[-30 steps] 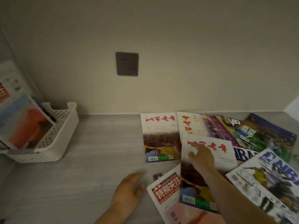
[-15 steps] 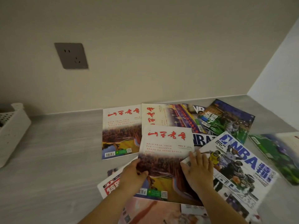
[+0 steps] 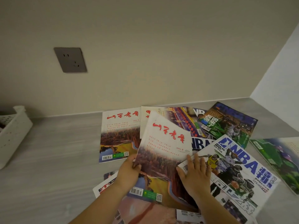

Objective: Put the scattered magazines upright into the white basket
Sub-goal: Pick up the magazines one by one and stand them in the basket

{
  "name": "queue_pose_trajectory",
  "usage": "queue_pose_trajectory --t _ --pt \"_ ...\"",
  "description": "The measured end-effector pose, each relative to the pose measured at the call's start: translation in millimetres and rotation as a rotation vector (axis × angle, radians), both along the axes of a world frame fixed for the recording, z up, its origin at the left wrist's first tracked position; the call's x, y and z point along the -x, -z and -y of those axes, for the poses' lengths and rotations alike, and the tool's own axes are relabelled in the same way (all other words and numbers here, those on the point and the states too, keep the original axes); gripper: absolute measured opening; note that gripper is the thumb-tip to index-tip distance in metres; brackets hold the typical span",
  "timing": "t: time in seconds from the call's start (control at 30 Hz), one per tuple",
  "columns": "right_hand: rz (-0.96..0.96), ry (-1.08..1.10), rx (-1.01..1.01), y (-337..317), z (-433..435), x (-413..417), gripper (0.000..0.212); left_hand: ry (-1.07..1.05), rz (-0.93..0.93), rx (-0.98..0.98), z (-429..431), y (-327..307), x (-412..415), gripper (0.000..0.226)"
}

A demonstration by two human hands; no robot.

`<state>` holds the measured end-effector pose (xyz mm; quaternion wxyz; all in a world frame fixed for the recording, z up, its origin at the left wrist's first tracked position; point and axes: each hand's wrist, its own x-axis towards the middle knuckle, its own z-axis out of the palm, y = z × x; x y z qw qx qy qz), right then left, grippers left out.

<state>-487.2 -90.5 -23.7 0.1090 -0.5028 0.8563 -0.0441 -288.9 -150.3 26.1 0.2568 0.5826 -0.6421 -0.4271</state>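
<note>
A magazine with red calligraphy and a reed landscape (image 3: 163,152) is tilted up off the pile, its far edge raised. My left hand (image 3: 127,173) grips its left edge, thumb on the cover. My right hand (image 3: 195,177) lies flat with spread fingers at its right edge, partly on the white NBA magazine (image 3: 239,168). A twin red-calligraphy magazine (image 3: 118,135) lies flat behind. The white perforated basket (image 3: 11,135) shows only its corner at the far left edge.
More magazines fan out to the right: a green basketball one (image 3: 229,123), a green floral one (image 3: 278,159), a red-and-white one (image 3: 105,186) under my left wrist. A grey wall socket (image 3: 70,59) sits on the beige wall. Grey wood-grain countertop (image 3: 56,159) lies between pile and basket.
Both hands closed in on the red-calligraphy magazine, and it has lifted and rotated clockwise off the pile. The view swung right, pushing the basket to the left edge.
</note>
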Motion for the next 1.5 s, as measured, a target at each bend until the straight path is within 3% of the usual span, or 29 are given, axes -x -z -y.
queue_pose_trajectory --t 0.1,0.2,0.37,0.57,0.83,1.0,1.17,1.5 --pt "0.040 0.035 0.052 -8.4 4.4 -2.2 0.070 -0.083 -0.041 0.116 -0.7 -9.4 -12.4 0.031" --pt "0.199 0.100 0.196 -24.8 16.4 -10.6 0.069 -0.121 -0.147 0.208 4.1 -20.1 -37.5 0.031" --pt "0.944 0.201 0.379 -77.5 55.9 -45.3 0.065 -0.186 -0.413 0.253 9.6 -42.3 -78.6 0.029" --pt "1.330 0.051 0.359 -118.4 102.6 -108.9 0.033 -0.277 -0.515 0.304 15.1 -58.3 -142.8 0.026" --pt "1.271 0.004 0.354 -140.7 154.8 -231.7 0.032 -0.412 -0.379 0.433 31.9 -67.2 -258.2 0.046" --pt "1.259 -0.094 0.424 -154.9 193.3 -312.7 0.039 -0.484 -0.313 0.498 47.0 -73.2 -325.6 0.035" --pt "1.264 -0.271 0.437 -179.6 233.3 -390.3 0.040 -0.609 -0.405 0.503 63.4 -81.5 -393.6 0.023" --pt "1.234 -0.475 0.443 -225.5 300.8 -503.9 0.034 -0.914 -0.353 0.544 104.6 -80.9 -460.4 0.022"
